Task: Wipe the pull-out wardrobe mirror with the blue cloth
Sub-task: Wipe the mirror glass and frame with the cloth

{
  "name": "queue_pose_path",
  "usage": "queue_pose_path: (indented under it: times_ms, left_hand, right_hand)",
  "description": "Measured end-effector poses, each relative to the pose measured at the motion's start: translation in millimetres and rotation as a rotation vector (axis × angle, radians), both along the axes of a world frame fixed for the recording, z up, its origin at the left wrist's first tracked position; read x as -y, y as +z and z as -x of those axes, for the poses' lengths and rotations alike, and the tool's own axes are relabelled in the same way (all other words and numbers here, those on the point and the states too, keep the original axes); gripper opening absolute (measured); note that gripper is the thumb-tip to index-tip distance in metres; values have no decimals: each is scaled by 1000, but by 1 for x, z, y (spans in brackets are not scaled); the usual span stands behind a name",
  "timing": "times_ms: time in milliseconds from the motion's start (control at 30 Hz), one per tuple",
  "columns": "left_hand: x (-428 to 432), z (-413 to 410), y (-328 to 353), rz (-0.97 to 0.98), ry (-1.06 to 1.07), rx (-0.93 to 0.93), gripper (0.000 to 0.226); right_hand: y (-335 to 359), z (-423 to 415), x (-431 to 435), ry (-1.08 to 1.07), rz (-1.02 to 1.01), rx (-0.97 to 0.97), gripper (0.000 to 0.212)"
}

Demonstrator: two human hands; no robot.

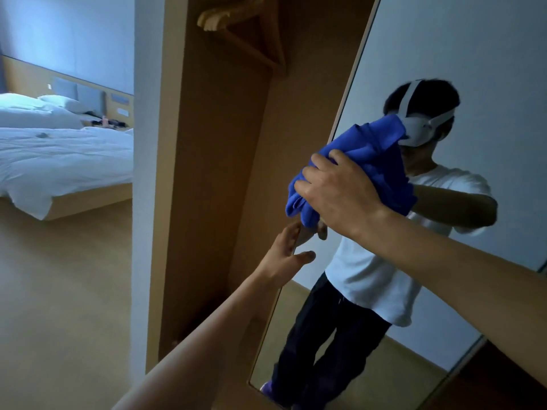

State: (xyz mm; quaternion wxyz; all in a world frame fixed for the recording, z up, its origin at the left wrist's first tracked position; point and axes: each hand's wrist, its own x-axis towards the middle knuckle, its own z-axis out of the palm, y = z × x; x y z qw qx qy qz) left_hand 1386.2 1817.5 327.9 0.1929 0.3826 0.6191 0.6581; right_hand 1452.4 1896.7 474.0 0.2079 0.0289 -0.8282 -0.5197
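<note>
The right hand (pixel 334 190), fingers clamped on the bunched blue cloth (pixel 370 155), pressed it to the mirror (pixel 473 54) near its left edge, which the left hand (pixel 285 250) pinched, a brace judged necessary for firm, overlapping strokes.

Bed (pixel 59 155) w/ pillows (pixel 63 103) far L — wooden hangers (pixel 216 19) up top

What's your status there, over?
Right hand grips bunched blue cloth against tall wardrobe mirror. Left hand holds mirror's left edge. Nothing blocks the glass.
</note>
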Motion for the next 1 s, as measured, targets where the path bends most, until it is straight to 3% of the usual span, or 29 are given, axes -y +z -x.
queue_pose_path:
  times_ms: [267,467,633,833,1000]
  left_hand:
    - [0,6,-40,79,29,11,69]
    - [-9,18,-58,46,-6,41,60]
    - [-10,30,-78,-20,-11,4,38]
    - [-7,39,-90,59,-90,34,61]
    - [-9,46,-95,120,-105,35,61]
  right_hand:
    - [3,3,0,-3,-21,-73,19]
    - [-51,3,2,-47,106,55,23]
    - [-97,3,17,-135,158,155,24]
    - [-84,-2,18,-117,142,80,38]
    - [-30,10,17,-188,104,-83,29]
